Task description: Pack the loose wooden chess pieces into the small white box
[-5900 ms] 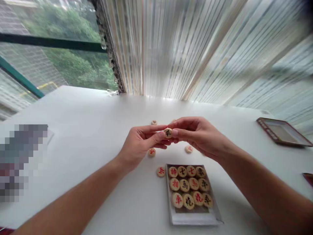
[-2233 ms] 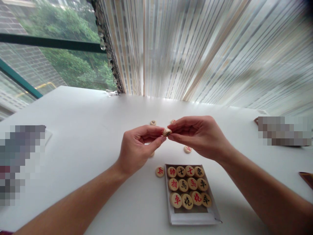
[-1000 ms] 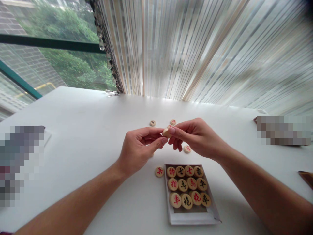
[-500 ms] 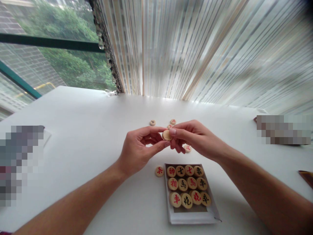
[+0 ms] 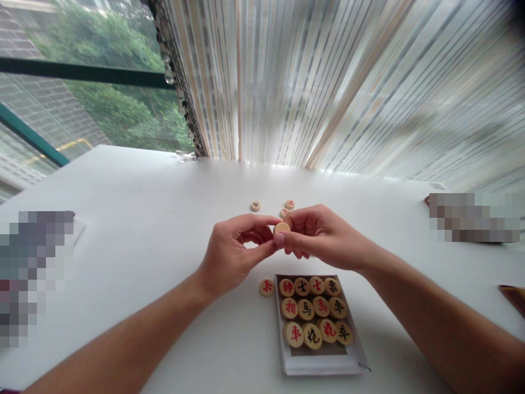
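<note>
A round wooden xiangqi piece (image 5: 282, 228) is pinched between my two hands, above the table. Its visible face is plain, with no character showing. My left hand (image 5: 235, 243) grips it from the left with finger and thumb. From the right, my right hand (image 5: 314, 232) closes on the same piece, thumb along its near edge. Below the hands, an open box (image 5: 314, 365) holds rows of stacked pieces with red and black characters. A red-marked piece (image 5: 267, 287) lies beside the box's left edge. Beyond the hands are a black-marked piece (image 5: 256, 206) and a red-marked piece (image 5: 290, 204).
The white table (image 5: 143, 230) reaches back to a striped string curtain (image 5: 279, 82) and a window (image 5: 102, 109). Blurred-out objects lie at the table's left (image 5: 36, 262) and right (image 5: 471, 216). A dark brown edge (image 5: 512, 298) shows at far right.
My right thumb has moved down and left to the piece's near edge, uncovering more of its plain face. The right hand now hides the red-marked piece that lay beneath it.
</note>
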Demonstrator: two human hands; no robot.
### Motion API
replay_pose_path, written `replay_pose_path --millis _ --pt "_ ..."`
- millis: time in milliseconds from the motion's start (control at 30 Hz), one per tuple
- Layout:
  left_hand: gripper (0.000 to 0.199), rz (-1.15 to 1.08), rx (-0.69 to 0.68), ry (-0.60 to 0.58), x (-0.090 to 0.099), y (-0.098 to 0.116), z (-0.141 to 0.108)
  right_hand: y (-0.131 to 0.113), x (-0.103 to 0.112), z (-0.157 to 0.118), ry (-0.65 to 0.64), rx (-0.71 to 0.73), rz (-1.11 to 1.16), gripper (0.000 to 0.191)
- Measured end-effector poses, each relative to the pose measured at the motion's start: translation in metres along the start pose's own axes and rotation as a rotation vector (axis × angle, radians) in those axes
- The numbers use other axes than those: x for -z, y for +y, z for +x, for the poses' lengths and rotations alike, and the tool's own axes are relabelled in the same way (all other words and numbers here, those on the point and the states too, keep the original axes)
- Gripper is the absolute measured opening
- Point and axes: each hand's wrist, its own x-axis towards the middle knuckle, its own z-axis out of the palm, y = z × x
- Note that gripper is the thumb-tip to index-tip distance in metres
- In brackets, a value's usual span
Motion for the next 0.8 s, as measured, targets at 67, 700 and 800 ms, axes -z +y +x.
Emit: replay_pose_path --millis 67,700,800 --pt "0.027 0.011 -0.027 -0.015 0.0 -0.0002 -0.0002 0.0011 -0.0012 0.0005 0.007 0.018 0.006 0.048" --pt "0.028 -0.117 0.031 -0.01 0.0 0.0018 0.0014 -0.0027 0.0015 -0.0007 -0.022 0.039 0.076 0.029" --pt "0.027 -0.141 0.022 -0.029 -0.0002 0.0027 0.0015 -0.0014 0.0009 -0.0005 -0.022 0.031 0.067 0.035"
